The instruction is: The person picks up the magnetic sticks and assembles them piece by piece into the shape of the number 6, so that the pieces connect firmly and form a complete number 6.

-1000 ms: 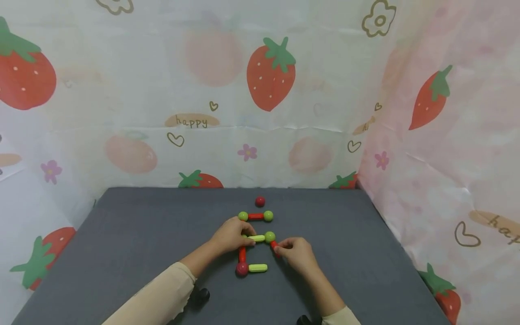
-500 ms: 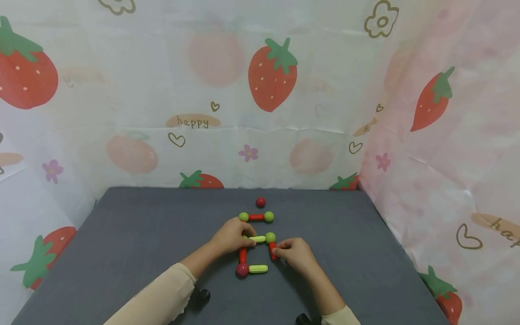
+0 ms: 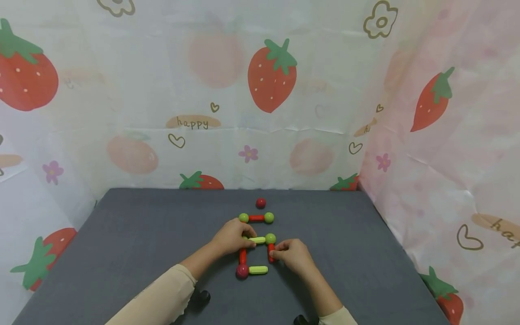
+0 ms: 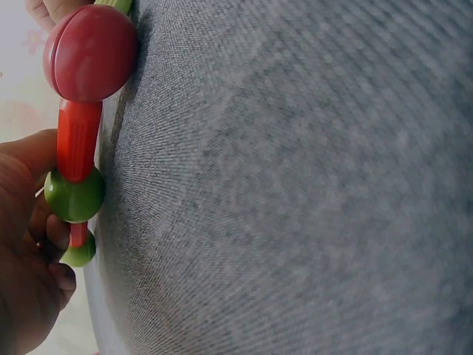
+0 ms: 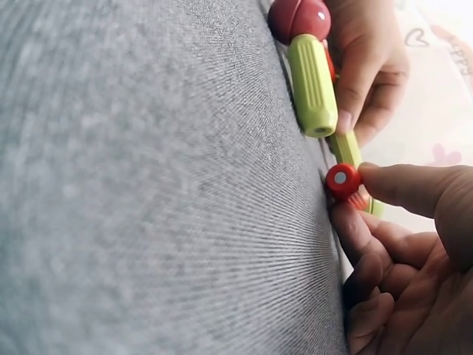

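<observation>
My left hand (image 3: 233,236) pinches the yellow-green magnetic rod (image 3: 258,240) near a green ball (image 4: 75,194), which it largely covers in the head view. At this rod's right end sits another green ball (image 3: 270,239). My right hand (image 3: 295,256) pinches a red magnetic rod (image 3: 271,253) between thumb and fingers; its far end meets that right ball. In the right wrist view the red rod's near end (image 5: 341,177) shows a silvery disc. A second red rod (image 3: 243,256) runs from the left hand to a dark red ball (image 3: 242,271), from which another yellow-green rod (image 3: 258,270) points right.
Beyond the hands, a red rod (image 3: 256,218) joins two green balls (image 3: 243,218). A loose red ball (image 3: 261,203) lies farther back on the grey table (image 3: 154,225). Printed cloth walls (image 3: 333,90) stand behind and beside it. Black objects (image 3: 204,297) are near the forearms.
My right hand has swung the red rod's near end leftward, so it has gone from slanting to nearly straight toward me. The left hand has stayed in place.
</observation>
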Demonstrator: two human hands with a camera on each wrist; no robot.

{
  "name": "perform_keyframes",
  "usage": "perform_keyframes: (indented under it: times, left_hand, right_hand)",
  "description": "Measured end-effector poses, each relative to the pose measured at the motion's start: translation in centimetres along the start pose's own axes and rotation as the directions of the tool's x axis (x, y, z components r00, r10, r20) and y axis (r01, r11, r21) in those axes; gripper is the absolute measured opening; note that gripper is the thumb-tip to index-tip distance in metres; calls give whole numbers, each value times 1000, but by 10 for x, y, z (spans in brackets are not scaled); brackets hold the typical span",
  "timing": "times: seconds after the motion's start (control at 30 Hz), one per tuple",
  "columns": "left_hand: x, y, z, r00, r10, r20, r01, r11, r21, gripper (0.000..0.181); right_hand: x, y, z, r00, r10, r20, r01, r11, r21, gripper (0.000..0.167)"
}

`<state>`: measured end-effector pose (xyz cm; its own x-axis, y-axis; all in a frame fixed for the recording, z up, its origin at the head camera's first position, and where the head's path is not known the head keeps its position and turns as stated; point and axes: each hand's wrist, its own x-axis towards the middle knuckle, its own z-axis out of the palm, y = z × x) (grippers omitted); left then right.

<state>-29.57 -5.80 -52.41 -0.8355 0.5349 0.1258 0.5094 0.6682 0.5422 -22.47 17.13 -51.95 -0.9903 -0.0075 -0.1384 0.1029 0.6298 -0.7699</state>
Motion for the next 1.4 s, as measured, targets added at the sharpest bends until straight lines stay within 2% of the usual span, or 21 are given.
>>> perform_keyframes:
  times: [0.27,0.5,0.67,0.83,1.1,1.17,1.4]
  left_hand:
    - [-2,0,1,1000,0,-17,1,1000,23,17]
    - [-12,8,-3,999,-2,-49,5,998,60,23]
    - [-25,17,-12,995,-32,-94,33,999,4,23]
    - [-40,27,-15,995,-56,-83,51,997,-58,23]
    - [-62,35,0,999,-4,-37,4,1000,-4,28]
    - [-68,36,4,999,-13,-31,14,1000,5,29]
    - [-82,42,18,996,-43,-78,44,999,4,30]
  right_hand:
    - [1,0,1,1000,12,5,-12,1000,-21,20]
    - [2,1,3,1000,2,5,-2,999,-32,20]
    - [2,1,3,1000,1,7,-1,1000,-25,21]
    - [1,0,1,1000,3,7,-3,1000,-25,21]
    - [0,1,2,1000,22,9,-22,1000,-21,21]
    - [0,2,3,1000,19,9,-19,1000,-18,22]
    - [0,3,2,1000,-26,-4,26,1000,-16,21]
